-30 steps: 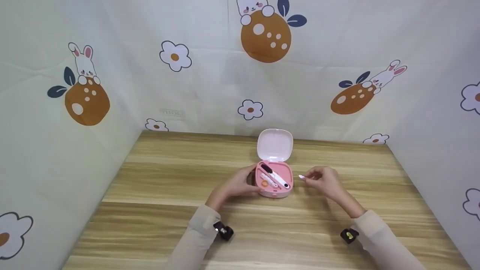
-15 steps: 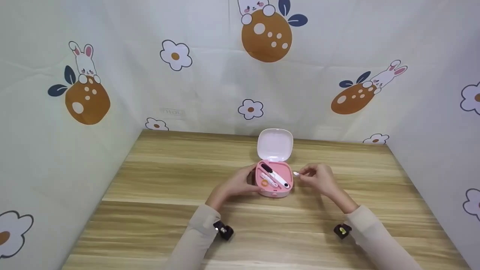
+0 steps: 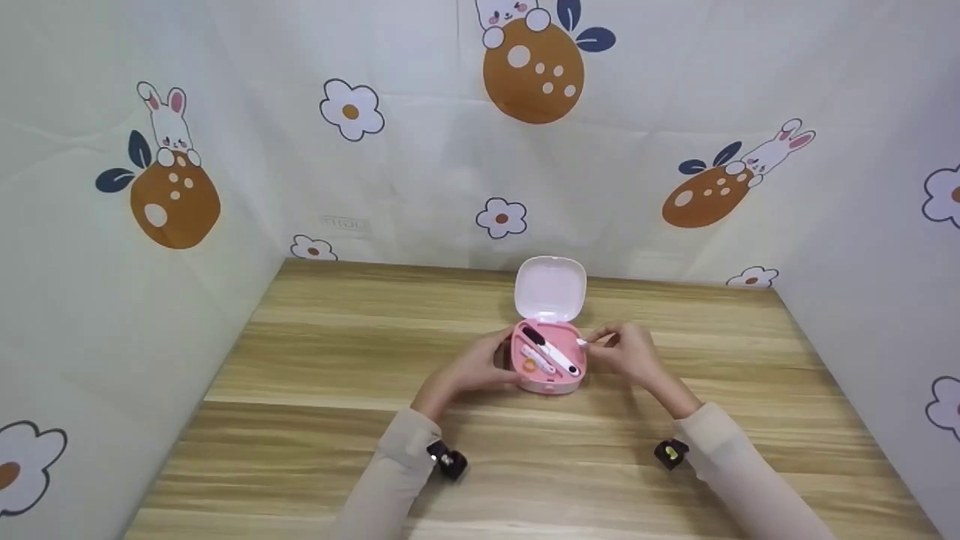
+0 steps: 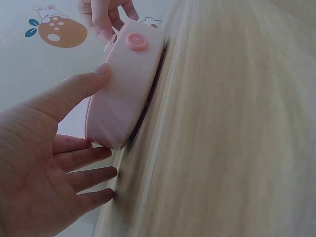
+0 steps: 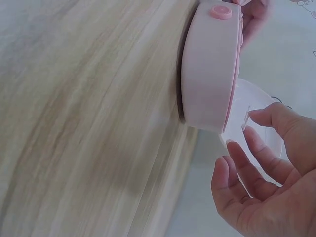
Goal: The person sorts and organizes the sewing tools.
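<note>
A white and pink box (image 3: 549, 388) stands on the table with its lid raised. In its pink tray lie a white tool with a dark end (image 3: 551, 352), a smaller white piece (image 3: 538, 361) and an orange ring (image 3: 529, 367). My left hand (image 3: 474, 366) holds the box's left side, thumb at the front corner and fingers along the side. Over the box's right rim, my right hand (image 3: 628, 352) pinches a small white object (image 3: 582, 343) between thumb and index finger. It looks thin and clear in the right wrist view; its kind is too small to tell.
Behind the tray, the white lid (image 3: 551, 289) stands upright near the back cloth (image 3: 420, 172). This printed cloth walls in the wooden table (image 3: 360, 337) at the back and both sides. A small black camera (image 3: 448, 460) sits at the left wrist, another (image 3: 671, 453) at the right.
My right hand has moved left with the small white object, from beside the box to above its right rim. The left hand and the box have stayed in place.
</note>
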The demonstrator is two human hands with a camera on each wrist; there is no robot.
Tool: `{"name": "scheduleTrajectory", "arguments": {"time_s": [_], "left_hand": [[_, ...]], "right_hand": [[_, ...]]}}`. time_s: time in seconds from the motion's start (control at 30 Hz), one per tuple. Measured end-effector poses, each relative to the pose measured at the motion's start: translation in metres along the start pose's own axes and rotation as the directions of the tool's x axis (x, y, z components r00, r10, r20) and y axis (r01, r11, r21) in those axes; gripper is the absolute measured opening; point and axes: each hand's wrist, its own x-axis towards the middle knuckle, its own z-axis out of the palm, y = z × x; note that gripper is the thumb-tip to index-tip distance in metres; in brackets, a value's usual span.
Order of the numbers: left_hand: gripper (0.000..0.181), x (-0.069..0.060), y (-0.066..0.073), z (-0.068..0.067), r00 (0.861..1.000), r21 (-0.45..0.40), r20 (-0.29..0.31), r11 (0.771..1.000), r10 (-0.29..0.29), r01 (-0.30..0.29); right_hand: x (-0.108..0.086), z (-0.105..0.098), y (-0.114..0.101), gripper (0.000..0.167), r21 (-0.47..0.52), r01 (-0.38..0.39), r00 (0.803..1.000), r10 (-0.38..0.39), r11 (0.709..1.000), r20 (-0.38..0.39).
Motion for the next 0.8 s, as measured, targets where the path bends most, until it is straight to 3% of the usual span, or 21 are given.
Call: {"name": "scheduleTrajectory", "arguments": {"time_s": [0.33,0.8], "left_hand": [[0.092,0.000,0.001,0.000,1.000,-0.041,0.002,0.999,0.015,-0.015],[0.092,0.000,0.001,0.000,1.000,-0.017,0.010,1.000,-0.008,0.008]], "right_hand": [[0.005,0.007,0.000,0.016,0.015,0.018,1.000,-0.018,1.000,0.005],[0.013,0.017,0.001,0.014,0.024,-0.012,1.000,0.011,1.000,0.010]]}}
